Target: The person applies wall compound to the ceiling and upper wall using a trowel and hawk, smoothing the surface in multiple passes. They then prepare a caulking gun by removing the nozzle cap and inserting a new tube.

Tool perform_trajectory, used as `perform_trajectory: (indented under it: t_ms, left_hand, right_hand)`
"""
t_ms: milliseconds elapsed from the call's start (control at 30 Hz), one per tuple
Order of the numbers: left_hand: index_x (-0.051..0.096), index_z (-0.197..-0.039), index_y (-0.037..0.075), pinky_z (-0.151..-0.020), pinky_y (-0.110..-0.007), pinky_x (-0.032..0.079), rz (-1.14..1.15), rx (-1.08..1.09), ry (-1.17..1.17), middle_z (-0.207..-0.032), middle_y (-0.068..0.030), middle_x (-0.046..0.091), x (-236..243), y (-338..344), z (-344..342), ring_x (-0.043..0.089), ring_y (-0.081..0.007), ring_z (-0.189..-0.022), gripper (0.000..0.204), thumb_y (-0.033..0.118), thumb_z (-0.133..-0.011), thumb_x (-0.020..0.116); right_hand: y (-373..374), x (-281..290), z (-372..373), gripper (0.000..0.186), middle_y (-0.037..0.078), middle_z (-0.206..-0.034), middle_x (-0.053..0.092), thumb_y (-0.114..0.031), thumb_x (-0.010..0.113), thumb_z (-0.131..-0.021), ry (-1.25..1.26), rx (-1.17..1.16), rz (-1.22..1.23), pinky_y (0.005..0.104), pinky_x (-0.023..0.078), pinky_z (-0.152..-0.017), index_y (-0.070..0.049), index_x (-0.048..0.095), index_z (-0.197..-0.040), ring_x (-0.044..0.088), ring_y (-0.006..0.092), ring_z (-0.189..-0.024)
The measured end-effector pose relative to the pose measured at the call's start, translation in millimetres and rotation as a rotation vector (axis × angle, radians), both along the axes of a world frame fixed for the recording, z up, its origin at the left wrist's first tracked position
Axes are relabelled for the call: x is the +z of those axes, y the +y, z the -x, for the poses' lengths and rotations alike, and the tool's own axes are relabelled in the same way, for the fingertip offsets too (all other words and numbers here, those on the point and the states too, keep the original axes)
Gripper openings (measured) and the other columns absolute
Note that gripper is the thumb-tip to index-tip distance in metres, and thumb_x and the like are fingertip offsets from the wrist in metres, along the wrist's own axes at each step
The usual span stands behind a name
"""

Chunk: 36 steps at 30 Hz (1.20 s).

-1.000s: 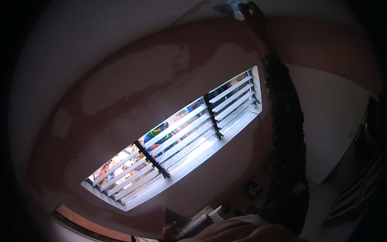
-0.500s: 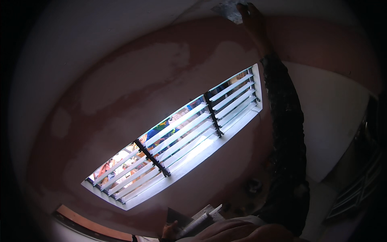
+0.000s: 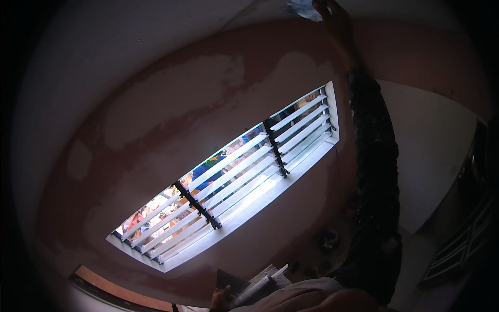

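Compared with the earlier frames, we are reaching a little farther up and to the right: our right hand (image 3: 338,26) and the shiny blade (image 3: 305,9) are sitting nearer the upper edge, and our dark sleeve (image 3: 377,156) is lying farther right. Our left hand (image 3: 222,296) is staying almost where it was.

The blade is pointing left from our grip; its visible part is running leftward and slightly upward, but the frame is cutting off its top, so we are not seeing its whole long axis. It is showing at the pale ceiling (image 3: 156,36), above the louvred window (image 3: 244,158); we are not able to tell whether it is touching. Our right fingers (image 3: 320,8) are bending closed on its right end, so most of what shows is extending left of them. Below, our left fingers are curling around the edge of a dark plate (image 3: 228,281).
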State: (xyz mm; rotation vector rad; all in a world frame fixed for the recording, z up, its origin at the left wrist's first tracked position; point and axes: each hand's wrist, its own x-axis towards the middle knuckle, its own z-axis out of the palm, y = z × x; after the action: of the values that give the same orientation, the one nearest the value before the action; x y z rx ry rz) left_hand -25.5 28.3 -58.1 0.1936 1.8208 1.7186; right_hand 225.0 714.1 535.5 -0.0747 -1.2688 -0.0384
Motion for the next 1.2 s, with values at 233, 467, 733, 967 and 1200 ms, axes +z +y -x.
perform_trajectory:
  t_ms: [233, 467, 733, 967, 1200]
  left_hand:
    - [0.054, -0.054, 0.016, -0.042, -0.032, 0.028, 0.029, -0.007, -0.055, -0.05, 0.0035, 0.048, -19.3, -4.9, 14.1, 0.038, -0.0098, -0.042, 0.046, 0.031, -0.091, 0.078]
    - [0.056, -0.059, 0.013, -0.045, -0.032, 0.03, 0.091, -0.05, -0.029, -0.056, 0.0022, 0.051, -32.0, -17.8, 17.3, 0.041, -0.011, -0.046, 0.042, 0.032, -0.091, 0.076]
    - [0.061, -0.08, 0.01, -0.056, -0.035, 0.042, 0.07, -0.039, -0.093, -0.074, -0.0016, 0.059, -19.0, -12.2, 13.6, 0.052, -0.0149, -0.06, 0.021, 0.023, -0.092, 0.073]
    - [0.066, -0.098, 0.008, -0.066, -0.037, 0.051, 0.038, -0.035, -0.144, -0.089, -0.005, 0.065, -14.8, -13.0, 12.7, 0.062, -0.0182, -0.072, 0.01, 0.015, -0.093, 0.071]
    - [0.068, -0.104, 0.007, -0.07, -0.038, 0.055, -0.127, 0.023, -0.194, -0.094, -0.006, 0.069, 42.1, 5.8, -25.8, 0.067, -0.0188, -0.079, 0.014, 0.016, -0.093, 0.071]
  right_hand:
    - [7.4, 9.7, -16.4, 0.021, 0.019, -0.09, 0.069, -0.024, 0.059, -0.098, 0.125, -0.497, 0.267, 0.0504, 0.052, -0.072, -0.005, 0.067, -0.097, 0.066, 0.0407, -0.085]
    - [-15.1, 17.0, -27.2, 0.015, 0.016, -0.093, 0.066, -0.018, 0.059, -0.095, -0.009, -0.895, -0.194, 0.0461, 0.053, -0.069, -0.008, 0.066, -0.105, 0.065, 0.0343, -0.082]
    - [-66.4, -18.6, -60.2, 0.016, 0.011, -0.088, 0.071, -0.017, 0.068, -0.094, 0.284, -0.196, -0.001, 0.0331, 0.051, -0.069, -0.002, 0.07, -0.1, 0.065, 0.0198, -0.076]
    - [-62.8, 4.4, -3.7, 0.031, 0.02, -0.086, 0.071, -0.032, 0.068, -0.094, 0.051, -0.098, 0.205, 0.0408, 0.051, -0.071, -0.002, 0.069, -0.101, 0.068, 0.0316, -0.076]
    - [4.3, 20.1, -1.4, 0.034, 0.024, -0.095, 0.07, -0.034, 0.065, -0.094, 0.081, -0.163, 0.473, 0.0451, 0.051, -0.076, -0.002, 0.068, -0.104, 0.067, 0.0409, -0.089]
